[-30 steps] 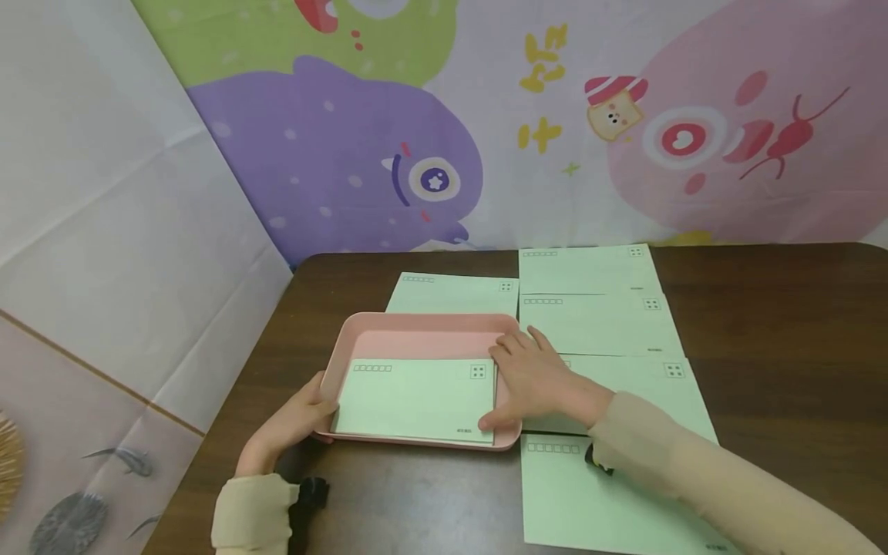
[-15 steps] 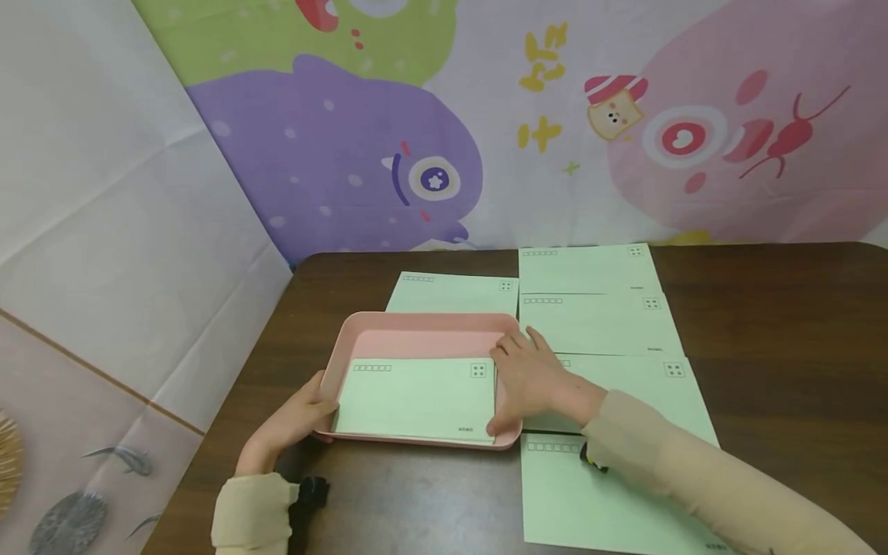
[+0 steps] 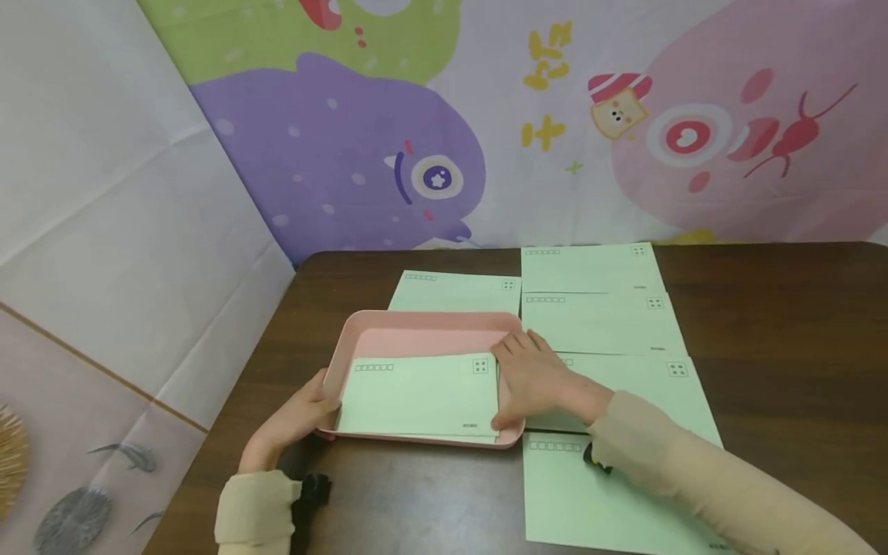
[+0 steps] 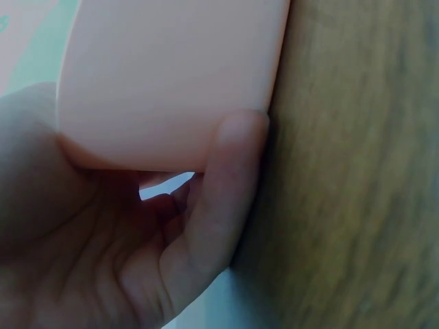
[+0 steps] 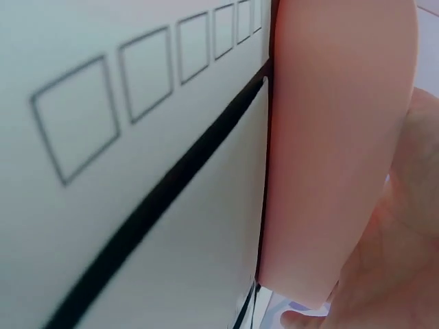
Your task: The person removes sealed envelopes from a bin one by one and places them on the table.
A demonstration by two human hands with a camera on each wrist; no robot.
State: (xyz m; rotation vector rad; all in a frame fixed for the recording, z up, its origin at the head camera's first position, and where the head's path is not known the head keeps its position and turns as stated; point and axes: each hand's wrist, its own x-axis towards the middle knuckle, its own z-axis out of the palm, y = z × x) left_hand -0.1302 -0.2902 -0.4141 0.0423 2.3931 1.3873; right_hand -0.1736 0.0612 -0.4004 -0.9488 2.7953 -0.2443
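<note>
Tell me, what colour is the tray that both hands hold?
The tray is pale pink; the head view shows it best.

A dark wooden table [image 3: 777,339] stands against a colourful cartoon-monster backdrop [image 3: 486,123], with white sheeting [image 3: 104,193] alongside.
</note>
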